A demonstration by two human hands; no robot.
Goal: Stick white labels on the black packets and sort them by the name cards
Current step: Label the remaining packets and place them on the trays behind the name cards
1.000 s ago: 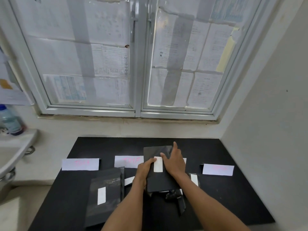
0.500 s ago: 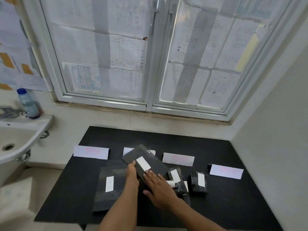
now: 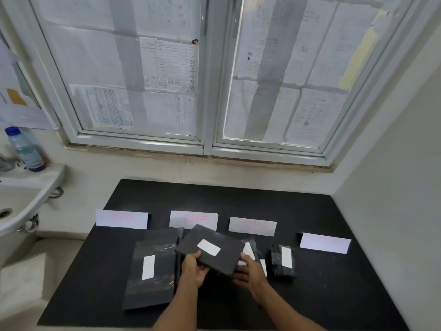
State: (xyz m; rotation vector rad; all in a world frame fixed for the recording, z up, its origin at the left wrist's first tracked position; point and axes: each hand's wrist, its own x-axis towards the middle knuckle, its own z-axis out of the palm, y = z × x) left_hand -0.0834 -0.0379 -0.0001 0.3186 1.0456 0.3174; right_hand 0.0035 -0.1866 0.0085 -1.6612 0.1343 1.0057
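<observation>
My left hand [image 3: 194,268] grips the near edge of a black packet [image 3: 214,249] bearing a white label [image 3: 208,247], held tilted just above the black table [image 3: 238,197] in front of the second name card [image 3: 193,219]. My right hand [image 3: 248,271] lies at the packet's right corner, over a small labelled packet [image 3: 250,250]; its grip is hidden. A large labelled packet [image 3: 150,271] lies flat at the left. Another small labelled packet [image 3: 282,260] lies at the right. Further name cards stand at the far left [image 3: 121,219], centre right [image 3: 253,226] and right [image 3: 324,242].
A white sink [image 3: 21,204] with a blue-capped bottle [image 3: 25,149] on its rim stands left of the table. A paper-covered window [image 3: 207,72] is behind. A white wall [image 3: 393,187] closes the right side.
My left hand has carried the labelled packet toward the left, in front of the second card. My right hand came off its top and dropped to its right corner. The camera has also shifted.
</observation>
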